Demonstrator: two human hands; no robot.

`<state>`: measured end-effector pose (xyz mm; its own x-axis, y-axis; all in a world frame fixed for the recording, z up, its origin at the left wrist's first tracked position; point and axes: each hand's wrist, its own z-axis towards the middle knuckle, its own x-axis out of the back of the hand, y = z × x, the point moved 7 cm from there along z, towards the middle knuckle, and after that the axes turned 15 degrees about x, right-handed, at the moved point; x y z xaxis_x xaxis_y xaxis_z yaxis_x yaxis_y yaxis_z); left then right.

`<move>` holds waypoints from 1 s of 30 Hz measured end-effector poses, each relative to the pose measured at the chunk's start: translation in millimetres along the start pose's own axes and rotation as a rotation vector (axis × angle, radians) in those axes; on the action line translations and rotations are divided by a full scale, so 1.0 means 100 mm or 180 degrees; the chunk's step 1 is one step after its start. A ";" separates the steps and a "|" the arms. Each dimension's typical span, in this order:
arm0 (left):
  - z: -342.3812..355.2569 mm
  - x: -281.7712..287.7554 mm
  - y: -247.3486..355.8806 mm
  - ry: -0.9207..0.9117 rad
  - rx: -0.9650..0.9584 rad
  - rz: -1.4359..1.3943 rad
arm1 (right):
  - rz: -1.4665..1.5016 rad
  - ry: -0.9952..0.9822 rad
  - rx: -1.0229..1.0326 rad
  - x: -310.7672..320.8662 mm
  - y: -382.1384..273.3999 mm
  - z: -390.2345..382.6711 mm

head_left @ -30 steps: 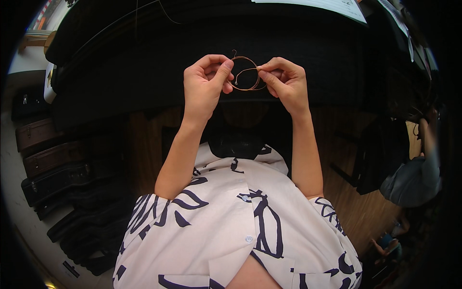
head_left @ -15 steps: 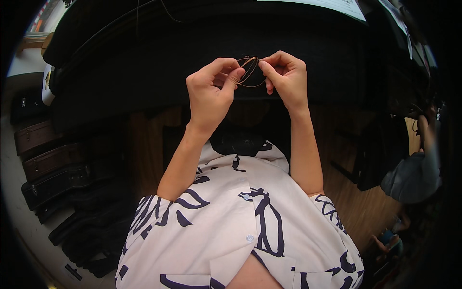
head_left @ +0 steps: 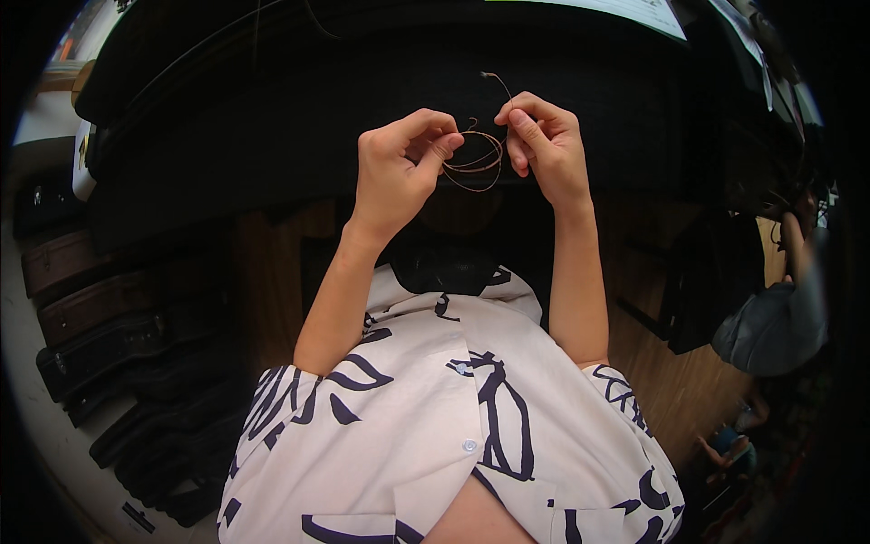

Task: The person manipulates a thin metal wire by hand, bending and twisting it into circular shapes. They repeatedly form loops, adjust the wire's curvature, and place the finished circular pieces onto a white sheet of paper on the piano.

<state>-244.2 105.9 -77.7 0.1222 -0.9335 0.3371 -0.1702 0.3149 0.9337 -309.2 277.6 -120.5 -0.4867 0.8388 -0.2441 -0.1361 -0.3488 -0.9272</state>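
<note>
A thin, copper-coloured guitar string (head_left: pixel 497 167) hangs in loose loops between my hands, above the black surface. My left hand (head_left: pixel 405 163) pinches the loops between thumb and fingertips at their left side. To the right, my right hand (head_left: pixel 546 145) has thumb and fingers closed on a single length of the same string. From that pinch a free end rises and curves to the left, with a small pale tip (head_left: pixel 485 74). Another short, bent end sticks up from the top of the coil. The parts inside my fingers are hidden.
Ahead spreads a black surface (head_left: pixel 272 145), with white paper (head_left: pixel 625 11) at its far right. Several dark instrument cases (head_left: pixel 91 308) stand in a row at left. On the right, a person in grey (head_left: pixel 770 328) is beside a wooden floor (head_left: pixel 666 385).
My right hand has shifted slightly right, away from the coil, with one end of the string now extending above it. The loops have turned and hang lower; my left hand still grips them.
</note>
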 end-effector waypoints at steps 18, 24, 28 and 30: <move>0.01 0.08 -0.05 0.0437 0.0371 -0.0461 | -0.0284 -0.0478 0.0374 -0.13 -0.09 0.00; -0.02 0.10 0.10 0.0854 -0.0114 0.0372 | -0.0936 -0.0090 0.0202 -0.13 -0.07 0.00; -0.05 0.16 0.08 0.0928 -0.0334 0.0510 | -0.1093 0.0001 0.0138 -0.12 -0.09 0.02; -0.04 0.21 0.11 0.0796 -0.0414 0.0596 | -0.1206 0.0021 0.0122 -0.11 -0.08 0.03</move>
<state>-239.7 90.9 -59.8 0.3395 -0.7913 0.5084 -0.0883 0.5113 0.8548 -305.3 269.9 -110.0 -0.3902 0.9139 0.1120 -0.3375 -0.0288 -0.9409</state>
